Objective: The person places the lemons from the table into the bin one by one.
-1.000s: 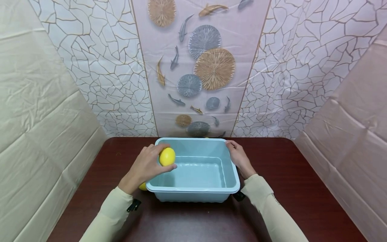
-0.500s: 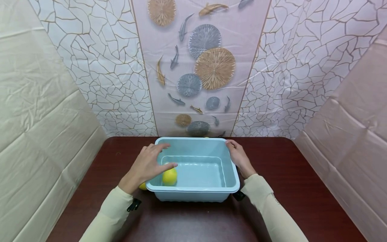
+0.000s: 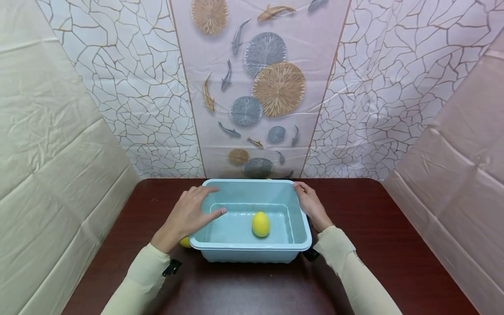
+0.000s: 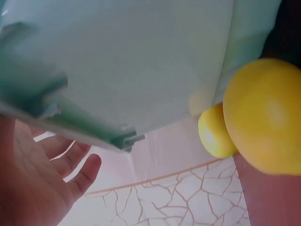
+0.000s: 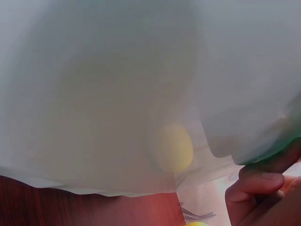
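A yellow lemon (image 3: 260,224) lies on the floor of a light blue plastic basin (image 3: 252,246), right of its middle. My left hand (image 3: 188,214) hovers over the basin's left rim, thumb and fingers spread, with nothing between them. At the far right corner my right hand (image 3: 312,204) grips the basin's rim; the right wrist view shows its fingers (image 5: 261,186) bent at that edge. Outside the basin's left wall, mostly hidden in the head view, is another lemon (image 3: 185,242). The left wrist view shows a large near lemon (image 4: 268,115) and a smaller-looking lemon (image 4: 216,132) beyond it.
The basin stands on a dark red-brown table (image 3: 252,288). A patterned cloth (image 3: 260,87) hangs behind the table, and beige cloth walls (image 3: 453,175) flank it. A bit of yellow object (image 5: 196,224) shows below the basin's edge in the right wrist view.
My left hand has let go of the lemon, which dropped into the basin's left side and then rolled right. The left hand has shifted slightly left. My right hand keeps its place on the rim.
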`<state>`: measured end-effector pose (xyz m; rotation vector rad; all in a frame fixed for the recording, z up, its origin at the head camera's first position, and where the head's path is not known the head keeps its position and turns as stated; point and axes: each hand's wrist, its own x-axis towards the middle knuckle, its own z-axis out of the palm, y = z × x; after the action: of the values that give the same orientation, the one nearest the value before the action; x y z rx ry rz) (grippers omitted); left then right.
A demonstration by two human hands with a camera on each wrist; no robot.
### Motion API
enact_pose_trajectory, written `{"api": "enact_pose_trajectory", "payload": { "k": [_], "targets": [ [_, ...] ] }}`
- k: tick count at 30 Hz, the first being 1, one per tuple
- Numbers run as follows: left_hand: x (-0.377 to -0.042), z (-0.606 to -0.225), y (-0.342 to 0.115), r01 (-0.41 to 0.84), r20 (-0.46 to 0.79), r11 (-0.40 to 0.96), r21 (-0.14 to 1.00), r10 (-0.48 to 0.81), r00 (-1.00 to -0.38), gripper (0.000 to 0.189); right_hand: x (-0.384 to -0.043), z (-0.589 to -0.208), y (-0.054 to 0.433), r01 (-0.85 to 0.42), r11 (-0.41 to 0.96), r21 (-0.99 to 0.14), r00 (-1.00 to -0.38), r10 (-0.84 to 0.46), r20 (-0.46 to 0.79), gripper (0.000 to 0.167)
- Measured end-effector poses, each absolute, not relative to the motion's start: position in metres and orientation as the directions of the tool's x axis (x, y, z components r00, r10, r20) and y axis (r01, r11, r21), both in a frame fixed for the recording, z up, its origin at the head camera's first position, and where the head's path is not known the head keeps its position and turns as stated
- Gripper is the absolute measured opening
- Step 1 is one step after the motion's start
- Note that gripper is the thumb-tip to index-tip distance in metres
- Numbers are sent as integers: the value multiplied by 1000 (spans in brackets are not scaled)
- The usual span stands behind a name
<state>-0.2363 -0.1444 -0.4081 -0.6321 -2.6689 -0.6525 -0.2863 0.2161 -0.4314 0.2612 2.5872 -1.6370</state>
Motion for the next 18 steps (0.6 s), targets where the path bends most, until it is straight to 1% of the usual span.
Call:
{"api": "enact_pose_trajectory", "payload": {
  "k": [5,10,18],
  "targets": [
    [-236,-407,-155,487,405,792,369,334,-851,60,-288,-430,216,204,404,-892,-979,109,-175,53],
    [-234,-411,-165,477,373,782,400,337,-865,56,-289,-429,217,197,395,-897,-980,103,-170,51],
    [-226,-423,-180,422,346,738,527,266,-899,50,-290,-430,219,194,414,-889,-981,89,-173,52]
  ]
}}
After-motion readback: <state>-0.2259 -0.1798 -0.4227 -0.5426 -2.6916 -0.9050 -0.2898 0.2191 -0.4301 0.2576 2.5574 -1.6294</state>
